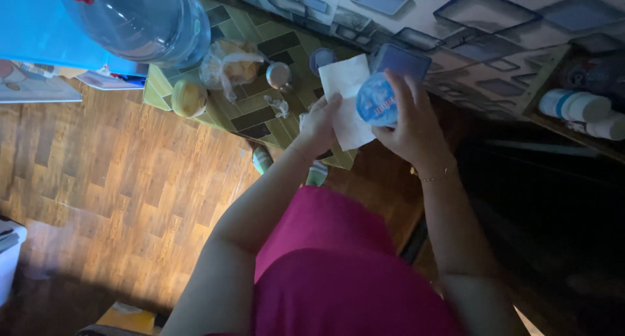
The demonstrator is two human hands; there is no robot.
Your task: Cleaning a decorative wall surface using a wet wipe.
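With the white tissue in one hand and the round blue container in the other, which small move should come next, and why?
Probably bring the white tissue in the left hand onto the round blue container that the right hand grips: the two already overlap above the green patterned table.

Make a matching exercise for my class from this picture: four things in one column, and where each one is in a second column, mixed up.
Things
1. round blue container
2. white paper sheet
3. big water bottle
4. clear plastic bag

Places
A. on the green patterned table, knotted shut
B. in the right hand
C. top left of the picture, beside the table
D. held by the left hand

Pairs: 1-B, 2-D, 3-C, 4-A
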